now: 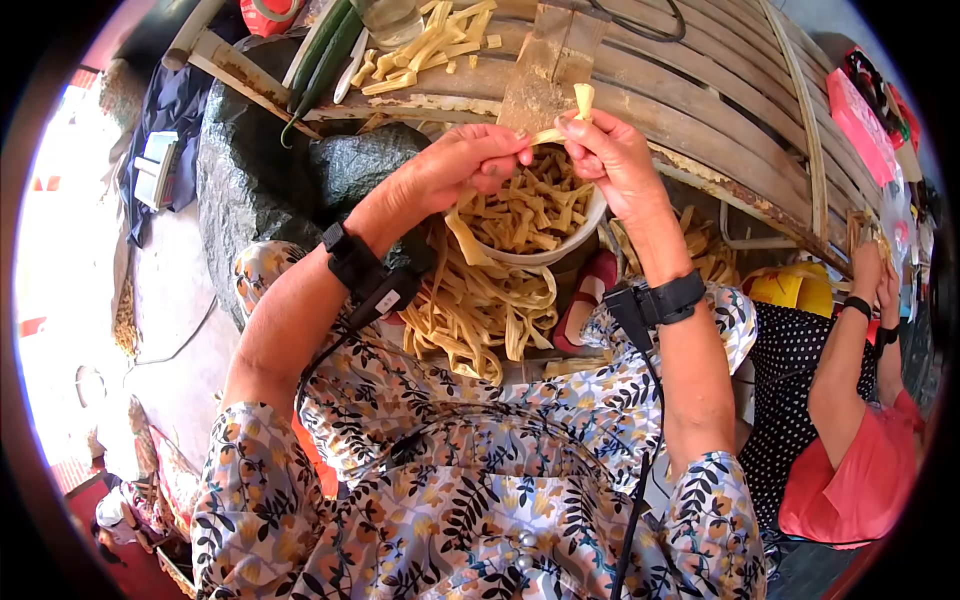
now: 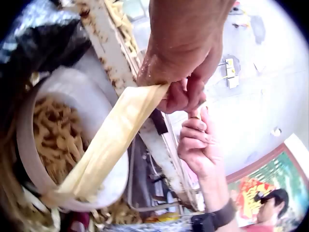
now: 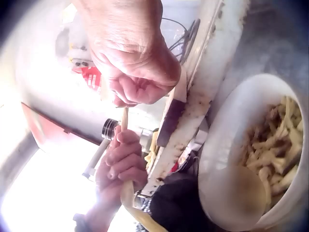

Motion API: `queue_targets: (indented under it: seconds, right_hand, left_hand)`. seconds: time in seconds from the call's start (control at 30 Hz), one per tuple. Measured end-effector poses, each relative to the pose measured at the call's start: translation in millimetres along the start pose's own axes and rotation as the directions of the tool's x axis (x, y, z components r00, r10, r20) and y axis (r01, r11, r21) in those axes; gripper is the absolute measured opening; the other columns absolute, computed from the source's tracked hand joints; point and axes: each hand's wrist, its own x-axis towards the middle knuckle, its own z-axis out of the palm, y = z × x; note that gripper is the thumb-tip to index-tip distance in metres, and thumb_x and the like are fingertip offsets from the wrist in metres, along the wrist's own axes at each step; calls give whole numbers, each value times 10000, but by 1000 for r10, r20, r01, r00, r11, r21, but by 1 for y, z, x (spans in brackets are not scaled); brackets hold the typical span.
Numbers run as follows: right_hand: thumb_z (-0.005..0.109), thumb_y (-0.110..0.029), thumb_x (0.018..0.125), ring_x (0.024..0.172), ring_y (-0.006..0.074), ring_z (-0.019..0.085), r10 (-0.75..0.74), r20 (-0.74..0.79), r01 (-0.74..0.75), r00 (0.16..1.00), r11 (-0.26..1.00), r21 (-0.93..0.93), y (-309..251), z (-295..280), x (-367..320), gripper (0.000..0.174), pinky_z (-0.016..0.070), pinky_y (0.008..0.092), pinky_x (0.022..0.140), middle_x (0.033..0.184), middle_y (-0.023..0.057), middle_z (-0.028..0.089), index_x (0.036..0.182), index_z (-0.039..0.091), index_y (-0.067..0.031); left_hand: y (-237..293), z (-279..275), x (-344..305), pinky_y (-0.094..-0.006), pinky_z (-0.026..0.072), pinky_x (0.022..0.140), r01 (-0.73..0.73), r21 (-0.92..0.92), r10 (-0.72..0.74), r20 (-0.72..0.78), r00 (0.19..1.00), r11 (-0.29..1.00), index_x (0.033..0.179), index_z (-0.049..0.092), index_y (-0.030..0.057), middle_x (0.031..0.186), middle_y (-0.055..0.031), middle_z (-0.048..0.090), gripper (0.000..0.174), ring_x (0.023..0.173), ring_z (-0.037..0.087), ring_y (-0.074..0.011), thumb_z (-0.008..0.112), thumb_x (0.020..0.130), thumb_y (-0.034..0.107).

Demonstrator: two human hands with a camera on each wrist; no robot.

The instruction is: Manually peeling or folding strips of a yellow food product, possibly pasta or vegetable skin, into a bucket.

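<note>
Both hands are raised over a white bucket point(image 1: 560, 256) of short yellowish strip pieces. The left hand point(image 1: 455, 170) grips a long pale strip point(image 2: 116, 135), whose loose part hangs down past the bucket in the left wrist view. The right hand point(image 1: 620, 160) pinches the same strip a short way along, and a flared end point(image 1: 584, 97) sticks up above its fingers. A short stretch of strip point(image 3: 125, 118) runs between the hands in the right wrist view. Long strips point(image 1: 480, 310) lie heaped below the bucket, by the lap.
Behind the bucket stands a slatted bench point(image 1: 700, 110) with a rusty edge, bearing a wooden board point(image 1: 545, 70), cut pieces point(image 1: 430, 50), green cucumbers point(image 1: 325, 60) and a glass container point(image 1: 390, 20). Black plastic point(image 1: 250, 180) lies at left; another person point(image 1: 850, 440) sits at right.
</note>
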Motion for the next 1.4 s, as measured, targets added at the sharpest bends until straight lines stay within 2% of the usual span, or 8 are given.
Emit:
queue_targets:
  seconds: [0.13,0.27,0.37,0.53,1.17,1.23,1.33,1.4]
  right_hand:
    - [623,-145,803,495,29,412,-41,-109,28,993,992,-120,-13,-1,7,146,305,155,427,641,6,546,843,617,-4]
    - [618,-164,812,512,47,450,-193,-213,187,958,981,-44,-23,-10,30,166,348,153,442,659,27,561,822,618,2]
    - [631,-157,805,508,57,462,-259,-282,269,924,963,-3,-24,-11,54,161,361,163,448,662,40,576,782,613,1]
    - [642,-154,798,506,63,481,-312,-343,332,886,943,2,-20,-13,78,156,392,175,463,658,46,591,751,606,-10]
    - [643,-132,785,485,60,483,-295,-395,333,870,942,32,-16,-16,88,150,389,181,431,638,46,590,735,596,2]
    - [634,-125,784,481,58,481,-297,-414,280,861,955,-102,-9,-17,90,145,389,183,431,625,45,587,733,592,4]
    - [617,-112,781,475,55,477,-374,-457,231,807,912,-339,-2,-30,86,142,375,190,427,604,44,580,721,586,13]
    - [634,-146,776,482,54,473,-432,-419,224,799,860,-459,-11,-24,72,183,342,199,420,589,42,573,723,597,25]
  left_hand:
    - [16,-2,-5,-163,364,522,-82,519,171,-124,977,851,889,588,18,642,40,486,227,564,424,-31,487,903,221]
    - [34,-26,16,-163,332,505,-112,770,372,-171,912,629,840,610,25,623,50,452,207,555,392,-29,497,887,192]
    - [50,-33,38,-173,308,492,-192,737,512,-236,826,649,809,606,18,609,56,426,216,549,366,-27,511,877,199]
    - [54,-44,64,-181,304,494,-142,820,625,-297,722,554,740,615,28,601,46,442,228,557,383,-35,550,837,224]
    - [54,-45,73,-189,335,522,-154,828,654,-296,696,539,773,635,34,609,43,475,182,572,413,-42,554,825,189]
    - [44,-59,80,-190,335,517,-148,814,636,-310,707,561,777,636,35,607,43,478,165,567,415,-43,562,818,176]
    - [35,-71,76,-187,325,503,-38,877,707,-361,608,480,795,640,35,594,43,468,146,556,407,-34,560,823,154]
    - [44,-64,63,-182,316,489,-141,831,660,-311,684,538,822,643,38,598,44,471,146,545,397,-28,543,838,143]
